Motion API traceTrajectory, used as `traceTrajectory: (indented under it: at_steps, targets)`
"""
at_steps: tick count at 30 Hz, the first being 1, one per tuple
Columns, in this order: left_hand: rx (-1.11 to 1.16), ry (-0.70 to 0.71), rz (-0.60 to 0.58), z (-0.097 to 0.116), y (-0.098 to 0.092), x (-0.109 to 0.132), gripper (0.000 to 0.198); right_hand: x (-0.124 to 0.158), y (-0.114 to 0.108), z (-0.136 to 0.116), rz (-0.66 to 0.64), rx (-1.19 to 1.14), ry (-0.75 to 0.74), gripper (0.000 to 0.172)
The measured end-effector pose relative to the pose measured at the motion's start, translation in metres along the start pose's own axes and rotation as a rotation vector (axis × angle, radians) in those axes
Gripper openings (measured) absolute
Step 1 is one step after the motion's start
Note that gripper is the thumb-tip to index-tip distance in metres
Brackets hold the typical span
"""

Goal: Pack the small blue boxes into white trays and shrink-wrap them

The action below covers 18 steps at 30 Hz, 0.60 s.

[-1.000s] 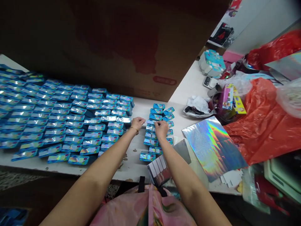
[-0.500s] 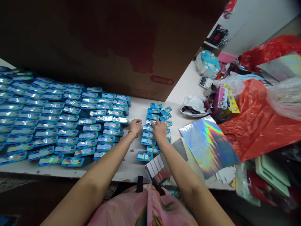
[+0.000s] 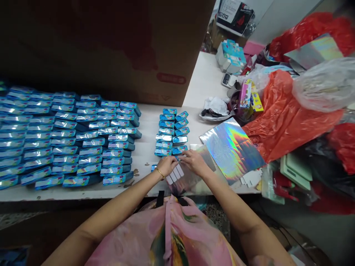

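Observation:
My left hand [image 3: 167, 165] and my right hand [image 3: 194, 161] meet at the near edge of the white table [image 3: 144, 153], over a holographic sticker sheet [image 3: 180, 177] with white rectangular labels. Both hands are closed in a pinch at the sheet's top edge. Just beyond them stands a short double column of small blue boxes [image 3: 170, 132]. A large field of the same blue boxes [image 3: 69, 140] lies in rows to the left.
A big brown cardboard box [image 3: 111, 48] stands behind the rows. A larger holographic sheet [image 3: 231, 147] lies to the right, next to red plastic bags [image 3: 285, 118], a clear bag [image 3: 324, 87], crumpled paper [image 3: 215, 107] and coloured cartons [image 3: 249, 98].
Both hands have pulled back from the short column of blue boxes to the sticker sheet at the table's near edge. The view has shifted rightward and down.

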<state>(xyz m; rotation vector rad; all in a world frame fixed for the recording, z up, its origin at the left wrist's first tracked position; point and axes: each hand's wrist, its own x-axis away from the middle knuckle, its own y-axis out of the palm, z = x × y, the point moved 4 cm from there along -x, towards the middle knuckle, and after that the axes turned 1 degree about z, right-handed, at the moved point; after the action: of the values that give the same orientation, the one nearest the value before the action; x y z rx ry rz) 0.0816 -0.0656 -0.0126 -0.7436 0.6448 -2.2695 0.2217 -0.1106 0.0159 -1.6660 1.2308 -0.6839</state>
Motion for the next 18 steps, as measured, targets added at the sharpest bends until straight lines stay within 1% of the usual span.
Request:
traceTrajectory:
  at_steps: [2, 4, 8, 11, 14, 18]
  targets:
    - [0.072, -0.006, 0.050, 0.002, -0.004, -0.004, 0.016, 0.005, 0.005, -0.008, -0.008, 0.051, -0.060, 0.029]
    - [0.137, -0.008, 0.074, 0.007, -0.007, -0.006, 0.018, 0.010, 0.003, -0.011, 0.036, 0.075, -0.104, 0.032]
    - [0.213, -0.059, 0.141, 0.016, -0.010, -0.007, 0.022, 0.015, -0.006, -0.007, 0.152, 0.011, -0.186, 0.033]
    - [0.223, -0.097, 0.205, 0.016, -0.011, -0.005, 0.023, 0.014, -0.012, -0.005, 0.176, -0.034, -0.235, 0.029]
    - [0.211, -0.135, 0.287, 0.008, -0.016, -0.003, 0.020, 0.012, -0.024, -0.009, 0.150, -0.037, -0.196, 0.022]
    - [0.217, -0.172, 0.386, -0.009, -0.025, -0.002, 0.016, 0.005, -0.055, -0.015, 0.089, -0.109, -0.036, 0.014]
